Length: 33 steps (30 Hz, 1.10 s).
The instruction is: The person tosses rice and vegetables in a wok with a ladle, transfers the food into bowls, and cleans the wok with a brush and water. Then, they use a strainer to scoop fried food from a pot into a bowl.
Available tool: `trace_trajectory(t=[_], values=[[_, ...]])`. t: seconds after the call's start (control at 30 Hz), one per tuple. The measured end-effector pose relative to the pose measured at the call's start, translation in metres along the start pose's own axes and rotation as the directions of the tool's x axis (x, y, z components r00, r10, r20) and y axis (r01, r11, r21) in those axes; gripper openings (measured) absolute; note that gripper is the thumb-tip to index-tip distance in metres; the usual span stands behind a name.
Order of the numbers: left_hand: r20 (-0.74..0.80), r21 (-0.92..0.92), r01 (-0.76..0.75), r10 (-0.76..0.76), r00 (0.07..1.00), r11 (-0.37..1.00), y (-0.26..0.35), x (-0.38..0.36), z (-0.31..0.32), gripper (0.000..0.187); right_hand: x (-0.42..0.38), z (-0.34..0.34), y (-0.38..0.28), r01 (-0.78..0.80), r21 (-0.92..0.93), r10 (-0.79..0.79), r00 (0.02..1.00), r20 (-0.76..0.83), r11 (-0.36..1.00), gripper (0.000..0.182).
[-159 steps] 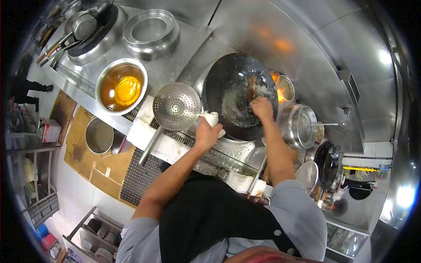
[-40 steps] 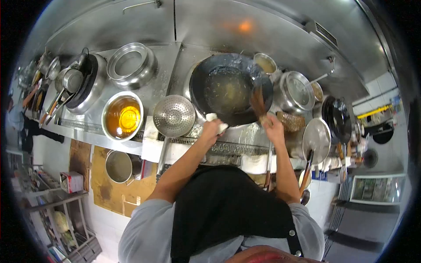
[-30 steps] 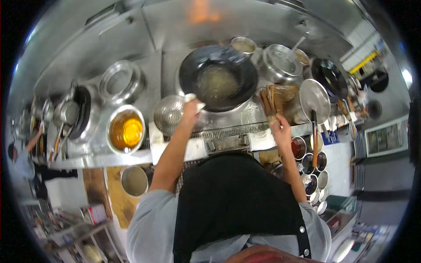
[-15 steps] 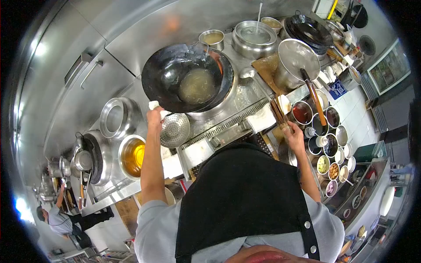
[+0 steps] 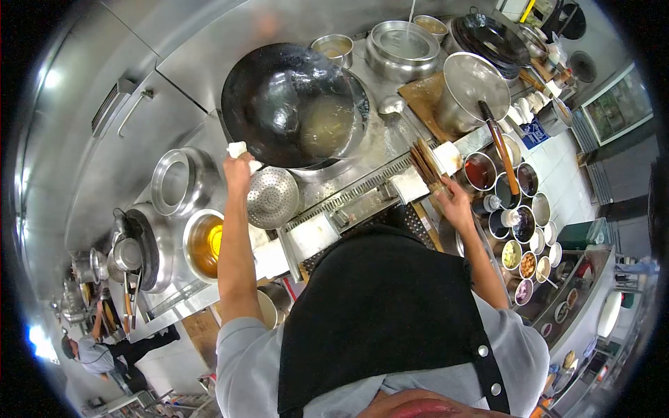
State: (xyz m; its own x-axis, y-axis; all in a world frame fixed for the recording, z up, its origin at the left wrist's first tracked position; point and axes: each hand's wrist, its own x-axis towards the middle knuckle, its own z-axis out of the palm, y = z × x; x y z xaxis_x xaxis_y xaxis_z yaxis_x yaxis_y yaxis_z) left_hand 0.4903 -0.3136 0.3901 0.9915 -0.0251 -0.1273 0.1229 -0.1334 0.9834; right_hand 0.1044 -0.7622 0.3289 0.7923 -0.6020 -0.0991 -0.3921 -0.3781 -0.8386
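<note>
L hand grips the wok by its rim thru a white cloth, prob. vs. heat, w/ the wok tipped above the stove so cloudy water pools on its low R side; can't tell if its base touches down. R hand is closed round the butt end of a bamboo brush, bristles angled away over the stove's front edge, prob. so fingers clear them.

Tilted black wok, cloudy liquid inside, white cloth at rim, seemingly bamboo brush well apart
</note>
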Motion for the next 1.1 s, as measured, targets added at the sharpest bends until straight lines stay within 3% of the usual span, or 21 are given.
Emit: trace_trajectory(t=[0.13,0.2,0.23,0.3,0.33,0.4,0.47,0.63,0.7,0.77,0.8,0.83,0.87,0.93,1.0,1.07,1.1], values=[[-0.062,-0.023,-0.102,0.1,0.993,0.995,0.003,-0.006,0.007,0.026,0.007,0.001,-0.014,-0.022,-0.016,0.022,1.0,0.013,1.0,0.057],[-0.074,-0.023,-0.131,0.129,0.989,0.991,-0.001,-0.008,0.007,0.028,0.018,0.005,0.004,0.134,0.012,-0.133,0.991,-0.029,0.991,0.058],[-0.097,-0.024,-0.129,0.126,0.987,0.991,-0.006,-0.009,0.007,0.029,0.017,0.001,-0.017,0.13,0.004,-0.13,0.991,-0.023,0.991,0.058],[-0.127,-0.03,-0.12,0.115,0.985,0.992,-0.012,-0.015,0.006,0.031,0.019,-0.009,-0.06,-0.211,0.217,0.198,0.977,0.083,0.953,0.058],[-0.149,0.018,-0.171,0.172,0.974,0.985,-0.013,-0.019,0.005,0.031,0.028,-0.007,-0.064,-0.209,0.209,0.195,0.977,0.086,0.955,0.058],[-0.178,0.066,-0.216,0.225,0.958,0.974,-0.01,-0.03,0.007,0.032,0.055,-0.002,-0.069,-0.231,0.492,0.201,0.973,0.115,0.839,0.058],[-0.212,0.241,-0.231,0.283,0.935,0.943,0.002,-0.045,0.012,0.034,0.096,0.007,-0.08,-0.193,0.574,0.127,0.98,0.155,0.796,0.058],[-0.236,0.262,-0.246,0.309,0.921,0.933,0.018,-0.065,0.029,0.035,0.211,0.061,-0.167,-0.063,0.618,-0.044,0.987,0.157,0.784,0.061],[-0.247,0.278,-0.255,0.326,0.913,0.926,0.029,-0.08,0.041,0.034,0.237,0.106,-0.21,-0.074,0.724,-0.024,0.992,0.124,0.686,0.057],[-0.246,0.427,-0.288,0.417,0.875,0.857,0.049,-0.099,0.056,0.032,0.246,0.163,-0.236,-0.091,0.784,-0.065,0.984,0.166,0.615,0.047],[-0.24,0.428,-0.292,0.419,0.876,0.855,0.057,-0.109,0.063,0.032,0.241,0.2,-0.242,-0.079,0.792,-0.111,0.977,0.182,0.606,0.035],[-0.216,0.469,-0.3,0.437,0.873,0.831,0.064,-0.118,0.07,0.036,0.24,0.246,-0.226,-0.067,0.88,-0.279,0.935,0.22,0.47,0.038],[-0.19,0.507,-0.308,0.453,0.871,0.805,0.067,-0.124,0.075,0.039,0.191,0.234,-0.256,-0.199,0.761,-0.216,0.888,0.407,0.618,0.034],[-0.192,0.463,-0.286,0.409,0.892,0.839,0.059,-0.123,0.075,0.041,0.117,0.272,-0.245,-0.013,0.741,-0.416,0.82,0.392,0.671,0.021],[-0.283,0.345,-0.341,0.443,0.85,0.874,0.046,-0.113,0.067,0.034,0.06,0.254,-0.213,0.502,0.547,-0.704,0.663,0.254,0.67,0.042],[-0.319,0.317,-0.305,0.404,0.857,0.898,0.041,-0.115,0.056,0.033,0.118,0.257,-0.137,0.386,0.381,-0.542,0.584,0.604,0.84,0.049],[-0.335,0.273,-0.248,0.334,0.881,0.929,0.039,-0.116,0.049,0.033,0.173,0.248,-0.094,0.772,0.135,-0.704,0.475,0.529,0.622,0.043]])
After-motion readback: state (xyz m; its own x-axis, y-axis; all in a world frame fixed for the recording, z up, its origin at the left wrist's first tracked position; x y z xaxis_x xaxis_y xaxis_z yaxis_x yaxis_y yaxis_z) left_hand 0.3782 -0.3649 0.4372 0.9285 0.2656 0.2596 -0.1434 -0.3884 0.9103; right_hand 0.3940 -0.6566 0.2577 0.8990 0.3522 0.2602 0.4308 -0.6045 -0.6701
